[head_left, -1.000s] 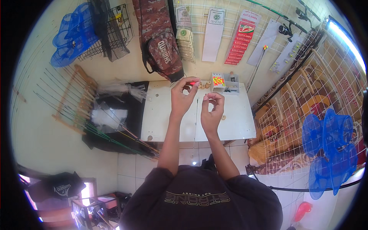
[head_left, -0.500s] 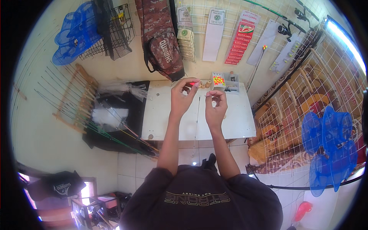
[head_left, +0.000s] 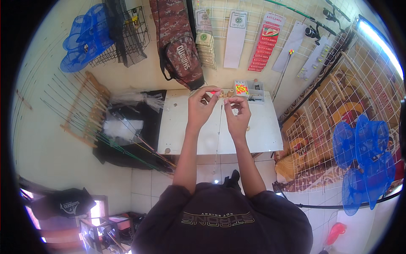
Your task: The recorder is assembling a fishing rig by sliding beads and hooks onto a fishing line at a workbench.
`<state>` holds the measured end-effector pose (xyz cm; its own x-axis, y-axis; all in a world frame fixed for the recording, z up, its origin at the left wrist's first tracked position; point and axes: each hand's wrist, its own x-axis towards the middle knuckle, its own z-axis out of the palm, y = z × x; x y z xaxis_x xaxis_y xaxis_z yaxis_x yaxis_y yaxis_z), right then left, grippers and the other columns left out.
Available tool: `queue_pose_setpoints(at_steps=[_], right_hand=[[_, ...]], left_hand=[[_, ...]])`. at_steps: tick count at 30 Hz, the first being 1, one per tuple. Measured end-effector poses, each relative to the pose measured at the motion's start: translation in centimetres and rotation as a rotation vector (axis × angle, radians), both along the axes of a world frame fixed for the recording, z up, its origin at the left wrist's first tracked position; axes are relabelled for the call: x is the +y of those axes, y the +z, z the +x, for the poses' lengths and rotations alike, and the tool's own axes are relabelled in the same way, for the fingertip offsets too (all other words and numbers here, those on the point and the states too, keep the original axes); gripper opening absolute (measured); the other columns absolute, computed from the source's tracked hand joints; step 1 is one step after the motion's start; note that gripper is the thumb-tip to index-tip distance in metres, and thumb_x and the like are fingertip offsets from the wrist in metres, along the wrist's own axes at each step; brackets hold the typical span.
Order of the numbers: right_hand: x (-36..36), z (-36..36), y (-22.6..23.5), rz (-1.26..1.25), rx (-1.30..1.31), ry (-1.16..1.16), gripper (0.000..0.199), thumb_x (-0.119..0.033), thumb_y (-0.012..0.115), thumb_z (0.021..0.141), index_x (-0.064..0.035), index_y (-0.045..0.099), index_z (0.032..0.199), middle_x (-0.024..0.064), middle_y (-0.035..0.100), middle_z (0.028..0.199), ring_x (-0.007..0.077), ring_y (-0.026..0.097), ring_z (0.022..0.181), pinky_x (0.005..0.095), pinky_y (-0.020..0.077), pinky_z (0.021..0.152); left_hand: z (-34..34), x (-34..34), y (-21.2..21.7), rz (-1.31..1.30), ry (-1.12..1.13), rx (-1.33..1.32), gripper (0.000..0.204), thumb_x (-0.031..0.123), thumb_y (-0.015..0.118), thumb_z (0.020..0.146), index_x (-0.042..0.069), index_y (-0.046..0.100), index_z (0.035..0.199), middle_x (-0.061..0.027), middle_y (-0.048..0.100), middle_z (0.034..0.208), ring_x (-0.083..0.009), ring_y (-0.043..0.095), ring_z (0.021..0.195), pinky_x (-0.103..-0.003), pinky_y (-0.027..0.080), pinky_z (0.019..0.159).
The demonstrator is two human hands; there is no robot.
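Over the white table, both my hands are raised close together. My left hand pinches a small red piece between thumb and fingertips. A short gap to the right, my right hand has thumb and index finger pressed together in a pinch; whatever lies between them is too small to make out. Below and between the hands, a thin dark line-like stick runs down past the table's near edge. Behind my hands stand several wooden spools. Beside them, a clear compartment box contains small red-and-yellow pieces.
Fishing rods lean in a wooden rack left of the table, by plastic bags on black cloth. A camouflage rod bag hangs behind. Blue mesh nets hang at right on a white wire grid.
My right hand has moved slightly left and up, bringing its fingertips nearer my left hand. The left hand keeps its pinch on the red piece. The view has shifted a little.
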<state>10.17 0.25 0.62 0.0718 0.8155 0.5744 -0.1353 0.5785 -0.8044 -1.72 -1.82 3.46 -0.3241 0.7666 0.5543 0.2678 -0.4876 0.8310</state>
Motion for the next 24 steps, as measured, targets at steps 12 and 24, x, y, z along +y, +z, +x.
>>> queue_pose_setpoints(at_steps=[12, 24], right_hand=[[0.47, 0.62, -0.5, -0.059, 0.122, 0.12, 0.012, -0.007, 0.066, 0.084, -0.0039, 0.056, 0.091, 0.0017, 0.059, 0.086, 0.0072, 0.055, 0.079, 0.0227, 0.0419, 0.068], [0.45, 0.86, -0.4, -0.094, 0.207, 0.195, 0.012, -0.005, 0.064, 0.085, -0.0039, 0.054, 0.092, 0.0015, 0.059, 0.086, 0.0072, 0.054, 0.079, 0.0227, 0.0429, 0.072]], left_hand=[[0.39, -0.33, 0.07, -0.004, -0.1, -0.087, 0.013, 0.004, 0.062, 0.085, 0.0, 0.064, 0.097, -0.0086, 0.062, 0.101, -0.0159, 0.067, 0.067, -0.02, 0.049, 0.048], [0.46, -0.22, -0.16, -0.062, -0.066, -0.032, 0.013, 0.006, 0.06, 0.087, 0.002, 0.063, 0.1, -0.0064, 0.063, 0.102, -0.0159, 0.067, 0.087, -0.022, 0.056, 0.056]])
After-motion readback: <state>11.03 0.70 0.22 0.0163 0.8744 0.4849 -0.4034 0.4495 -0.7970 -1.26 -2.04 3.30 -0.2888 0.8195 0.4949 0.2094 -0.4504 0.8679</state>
